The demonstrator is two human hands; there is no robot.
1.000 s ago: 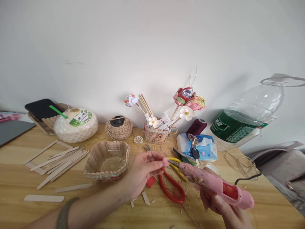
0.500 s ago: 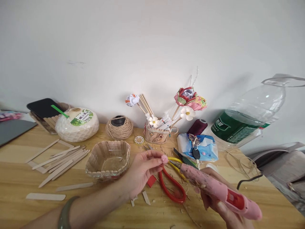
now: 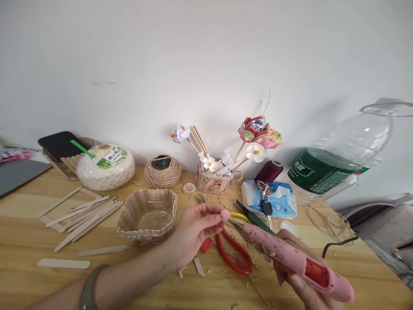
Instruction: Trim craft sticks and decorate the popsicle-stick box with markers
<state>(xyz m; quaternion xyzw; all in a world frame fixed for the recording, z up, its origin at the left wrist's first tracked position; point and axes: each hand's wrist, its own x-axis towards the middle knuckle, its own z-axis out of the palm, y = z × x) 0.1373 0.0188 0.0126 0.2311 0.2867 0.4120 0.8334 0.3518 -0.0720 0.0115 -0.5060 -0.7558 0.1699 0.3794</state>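
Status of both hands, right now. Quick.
Left hand: closed, pinching a small pink piece between thumb and finger.
Right hand: closed around a pink glue gun, nozzle pointing toward that piece.

The glue gun [image 3: 292, 255] looks, from where I stand, like matt pink plastic, its front rough with dark specks, its nozzle [image 3: 236, 224] dull metal. The red scissors handle [image 3: 241, 270] is glossy plastic; the twine ball [image 3: 163, 177] coarse and fibrous; the big bottle [image 3: 358, 131] shiny clear plastic; the tabletop [image 3: 19, 241] smooth wood.
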